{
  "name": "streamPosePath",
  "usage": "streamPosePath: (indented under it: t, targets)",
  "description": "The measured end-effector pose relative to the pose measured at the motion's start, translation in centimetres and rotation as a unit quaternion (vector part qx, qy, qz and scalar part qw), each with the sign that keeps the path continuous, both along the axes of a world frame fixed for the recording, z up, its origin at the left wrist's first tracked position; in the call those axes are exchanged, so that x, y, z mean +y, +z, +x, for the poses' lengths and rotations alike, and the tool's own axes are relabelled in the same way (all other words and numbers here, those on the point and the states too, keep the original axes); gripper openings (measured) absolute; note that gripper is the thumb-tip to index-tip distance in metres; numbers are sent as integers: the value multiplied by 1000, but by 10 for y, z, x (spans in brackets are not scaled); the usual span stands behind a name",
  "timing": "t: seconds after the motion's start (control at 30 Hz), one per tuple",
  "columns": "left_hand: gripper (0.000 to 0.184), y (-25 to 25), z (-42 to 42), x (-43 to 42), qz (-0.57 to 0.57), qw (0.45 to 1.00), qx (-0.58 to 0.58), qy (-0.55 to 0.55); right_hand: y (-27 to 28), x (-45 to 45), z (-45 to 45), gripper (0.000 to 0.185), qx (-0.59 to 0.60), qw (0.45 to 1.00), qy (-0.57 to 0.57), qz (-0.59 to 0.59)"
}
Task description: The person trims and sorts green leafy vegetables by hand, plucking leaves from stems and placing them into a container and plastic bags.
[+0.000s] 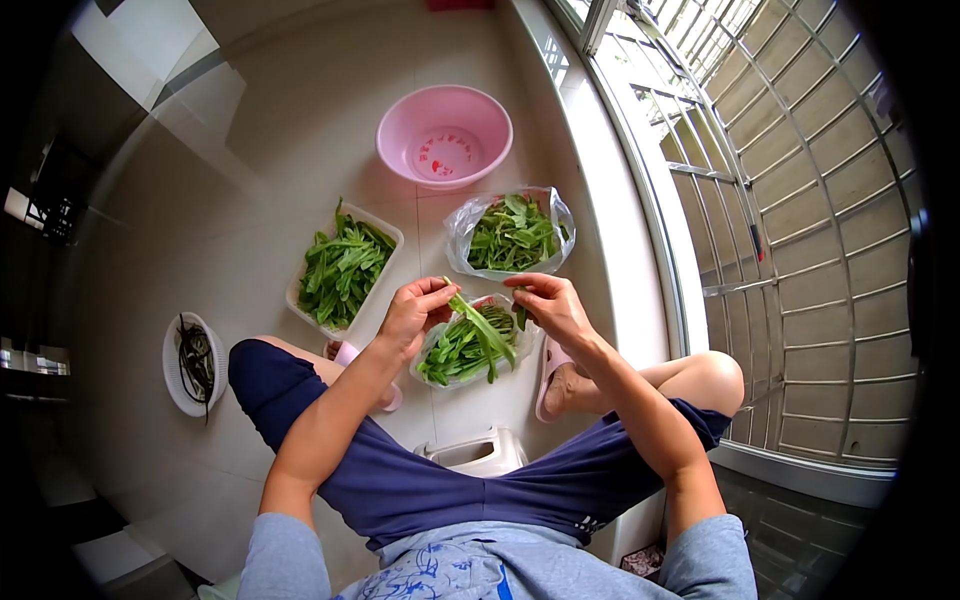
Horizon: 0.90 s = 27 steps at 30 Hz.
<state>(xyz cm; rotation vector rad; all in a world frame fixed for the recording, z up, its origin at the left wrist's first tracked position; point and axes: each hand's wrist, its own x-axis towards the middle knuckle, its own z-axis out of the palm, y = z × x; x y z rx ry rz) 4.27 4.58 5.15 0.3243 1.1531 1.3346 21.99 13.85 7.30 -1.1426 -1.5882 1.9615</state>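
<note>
My left hand pinches the pale stem end of a long green leafy stalk, which slants down to the right. A small green leaf piece hangs from the closed fingers of my right hand. Below both hands lies a clear plastic bag with green stalks in it. Beyond my right hand a second plastic bag holds loose green leaves. Left of my left hand, a white rectangular basket is filled with long green leaves.
An empty pink basin stands on the tiled floor at the top. A white oval basket with dark thin strands is at the far left. Between my legs is a white plastic stool. A window ledge and metal bars run along the right.
</note>
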Motion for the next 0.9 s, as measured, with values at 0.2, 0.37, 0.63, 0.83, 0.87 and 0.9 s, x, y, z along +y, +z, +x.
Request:
streamPosePath:
  t: [0.2,0.37,0.63,0.83,0.87,0.9]
  targets:
    - [8,4,6,0,-8,998,-49,-47,8,-15,-10,33,-63,973,161,153]
    - [7,5,8,0,-18,995,-64,-69,-17,-14,-10,25,-23,980,184,72]
    - [8,6,5,-1,-65,989,-97,-93,-1,-10,-8,17,-12,967,247,61]
    - [10,4,-1,0,-19,977,-154,-144,-3,-15,-9,17,88,957,251,-117]
    - [11,5,-2,0,-16,978,-151,-140,-8,-17,-9,16,102,954,235,-155]
    - [13,8,-2,0,-15,980,-140,-142,-11,-18,-9,15,117,950,216,-195]
